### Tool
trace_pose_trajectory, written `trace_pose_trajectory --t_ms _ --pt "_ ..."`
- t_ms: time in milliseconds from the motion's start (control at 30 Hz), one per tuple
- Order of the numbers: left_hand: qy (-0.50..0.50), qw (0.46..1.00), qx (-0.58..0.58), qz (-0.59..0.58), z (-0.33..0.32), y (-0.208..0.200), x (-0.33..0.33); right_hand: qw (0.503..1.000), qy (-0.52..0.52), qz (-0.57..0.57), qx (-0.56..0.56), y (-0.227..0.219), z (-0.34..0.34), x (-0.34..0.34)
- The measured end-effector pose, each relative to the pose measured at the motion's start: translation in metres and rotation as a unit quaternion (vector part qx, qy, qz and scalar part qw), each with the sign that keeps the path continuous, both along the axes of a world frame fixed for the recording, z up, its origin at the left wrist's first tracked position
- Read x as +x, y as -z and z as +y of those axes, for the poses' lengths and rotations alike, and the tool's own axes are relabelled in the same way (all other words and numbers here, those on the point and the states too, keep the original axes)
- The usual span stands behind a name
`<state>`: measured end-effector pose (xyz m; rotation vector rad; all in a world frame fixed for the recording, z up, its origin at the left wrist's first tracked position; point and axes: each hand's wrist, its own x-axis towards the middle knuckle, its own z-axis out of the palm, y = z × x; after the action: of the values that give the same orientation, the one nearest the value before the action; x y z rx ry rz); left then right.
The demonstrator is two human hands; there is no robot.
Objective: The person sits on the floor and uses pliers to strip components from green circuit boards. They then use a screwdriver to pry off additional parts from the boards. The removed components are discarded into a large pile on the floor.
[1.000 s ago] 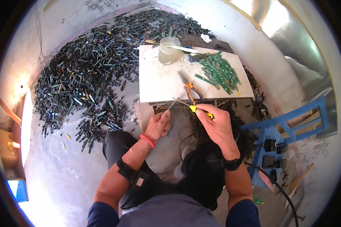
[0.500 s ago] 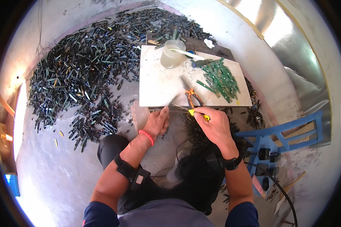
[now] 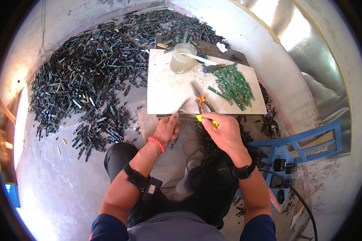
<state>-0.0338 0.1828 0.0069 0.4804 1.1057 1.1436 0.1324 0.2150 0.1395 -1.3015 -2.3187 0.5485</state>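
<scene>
My left hand (image 3: 167, 129) is closed at the near edge of a pale board (image 3: 163, 94), pinching a thin dark strip (image 3: 184, 104) that points up over the board. In my right hand (image 3: 224, 132) is a screwdriver (image 3: 199, 117) with a yellow handle and a thin metal shaft. Its tip reaches the strip just beyond my left fingertips; whether it touches cannot be made out. Pliers (image 3: 204, 105) with orange and black handles lie on the board beyond the screwdriver. A pile of green strips (image 3: 234, 86) covers the board's right side.
A translucent cup (image 3: 182, 62) stands at the board's far side, a white-handled tool (image 3: 197, 57) leaning in it. A large heap of dark strips (image 3: 92, 72) spreads over the floor at far left. A blue chair (image 3: 297, 142) with a black cable stands at right.
My right hand and the screwdriver have shifted slightly left, bringing the tip closer to the dark strip. The left hand has hardly moved.
</scene>
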Motion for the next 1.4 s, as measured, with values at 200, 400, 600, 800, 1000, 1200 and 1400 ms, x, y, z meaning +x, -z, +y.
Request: trace_pose_trajectory --t_ms 200,400,600,800,1000,1200,1400 --pt "0.002 1.0 0.015 0.013 -0.002 -0.003 0.001 0.997 -0.019 -0.079 0.016 -0.013 0.003 -0.005" --pt "0.008 0.998 0.029 0.063 0.002 0.002 0.006 0.985 -0.03 -0.167 0.025 -0.03 0.011 -0.013" --pt "0.019 0.937 0.093 0.336 0.007 0.026 0.011 0.976 -0.072 -0.205 0.033 -0.036 0.033 -0.013" --pt "-0.009 0.962 0.086 0.259 0.011 0.029 0.011 0.981 -0.046 -0.181 0.046 -0.029 0.02 -0.013" --pt "-0.01 0.992 0.041 0.122 0.005 0.012 0.01 0.977 -0.052 -0.203 0.031 -0.032 0.024 -0.02" --pt "-0.014 0.993 0.05 0.102 0.007 0.018 0.012 0.979 -0.06 -0.188 0.044 -0.029 0.033 -0.023" --pt "-0.016 0.985 0.074 0.156 0.009 0.019 0.013 0.976 -0.063 -0.205 0.022 -0.04 0.035 -0.024"
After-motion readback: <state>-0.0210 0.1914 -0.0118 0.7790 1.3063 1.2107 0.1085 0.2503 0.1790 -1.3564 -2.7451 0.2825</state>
